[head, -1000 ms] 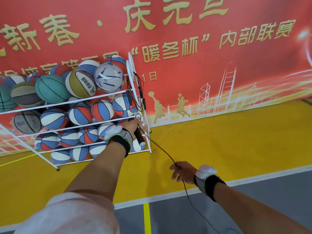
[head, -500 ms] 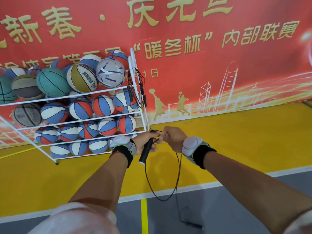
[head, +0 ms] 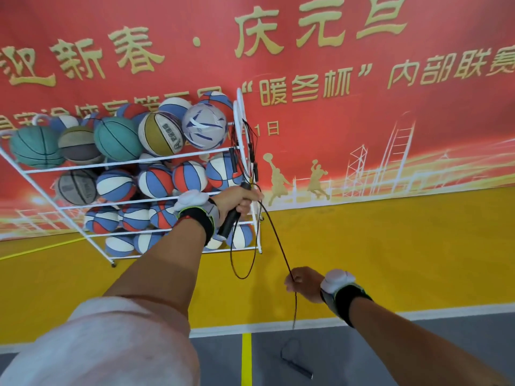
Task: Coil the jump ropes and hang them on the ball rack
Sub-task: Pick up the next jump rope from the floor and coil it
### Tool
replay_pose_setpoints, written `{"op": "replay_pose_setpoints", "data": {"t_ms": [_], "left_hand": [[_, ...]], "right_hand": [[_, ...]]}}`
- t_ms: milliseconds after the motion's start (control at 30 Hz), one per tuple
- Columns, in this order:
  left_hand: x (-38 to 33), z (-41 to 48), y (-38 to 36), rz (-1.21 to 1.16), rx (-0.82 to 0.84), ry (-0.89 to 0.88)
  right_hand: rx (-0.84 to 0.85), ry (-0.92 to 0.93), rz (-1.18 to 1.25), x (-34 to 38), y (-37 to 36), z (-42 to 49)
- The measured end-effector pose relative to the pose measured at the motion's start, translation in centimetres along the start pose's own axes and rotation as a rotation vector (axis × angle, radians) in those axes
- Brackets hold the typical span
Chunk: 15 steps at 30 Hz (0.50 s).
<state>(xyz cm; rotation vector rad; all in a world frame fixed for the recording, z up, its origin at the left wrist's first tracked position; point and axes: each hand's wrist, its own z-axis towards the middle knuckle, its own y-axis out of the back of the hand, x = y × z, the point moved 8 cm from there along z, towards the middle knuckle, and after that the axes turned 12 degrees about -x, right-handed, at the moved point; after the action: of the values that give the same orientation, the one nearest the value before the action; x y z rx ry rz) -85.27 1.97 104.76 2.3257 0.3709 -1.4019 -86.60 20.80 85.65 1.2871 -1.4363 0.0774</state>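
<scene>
Left hand: the left hand was wrapped round one black handle of the jump rope, held up close against the right end of the ball rack, about level with the lower shelves.
Right hand: the right hand was lower and off to the right, curled into a fist round the cord, which ran fairly straight up from there to the left hand.
Coil so far: just one loop that I could make out, dangling under the left hand in front of the rack's bottom right corner.
Rest of the rope: below the right fist the cord dropped to the floor, and the other handle lay on the grey strip just right of the yellow line.
Already hung: other ropes hung off the top of the rack's right end, beside the basketballs.
Progress: early in the coiling, I'd say. This rope wasn't hung yet.
Snag risk: that loop hung really close to the rack's wire frame, so a careless swing could hook it on a rail or tangle it in the hung ropes.
Slip risk: with a handle and loops in one fist, loosening it for the next turn could spill the coil.
Drag risk: pulling the cord in fast could whip the floor handle up into the legs or the rack.
</scene>
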Motion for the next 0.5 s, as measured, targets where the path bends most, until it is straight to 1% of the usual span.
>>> {"op": "replay_pose_setpoints", "data": {"t_ms": [67,100,167,200,233,267,333,433,467,500], "left_hand": [[-0.7,-0.1,2.1,-0.116,-0.135,-0.022],[-0.5,0.0,3.2,-0.120,-0.205,-0.032],[0.5,-0.1,4.8,-0.022,-0.287,-0.017],[1.6,-0.3,5.0,0.023,-0.268,0.038],[2.8,-0.6,4.7,0.037,-0.205,0.121],[3.9,-1.0,4.3,0.046,-0.132,0.187],[5.2,-1.2,3.8,0.039,-0.008,0.220],[5.2,-1.4,2.6,-0.088,0.104,0.168],[5.1,-1.5,2.2,-0.114,0.131,0.157],[5.0,-1.7,1.7,-0.125,0.160,0.150]], "right_hand": [[-0.051,-0.063,0.126,-0.4,-0.5,0.0],[-0.100,-0.081,0.187,-0.4,-0.4,0.0],[-0.207,-0.120,0.351,-0.2,0.5,0.2],[-0.250,-0.142,0.471,0.3,1.2,0.0],[-0.295,-0.142,0.564,0.9,2.2,-0.1],[-0.337,-0.122,0.601,1.8,3.4,-0.2],[-0.380,-0.020,0.553,3.9,5.7,-0.1],[-0.538,0.231,0.191,6.5,9.0,0.0],[-0.582,0.289,0.114,7.2,9.6,-0.3],[-0.621,0.324,0.109,7.9,10.1,-0.6]]}}
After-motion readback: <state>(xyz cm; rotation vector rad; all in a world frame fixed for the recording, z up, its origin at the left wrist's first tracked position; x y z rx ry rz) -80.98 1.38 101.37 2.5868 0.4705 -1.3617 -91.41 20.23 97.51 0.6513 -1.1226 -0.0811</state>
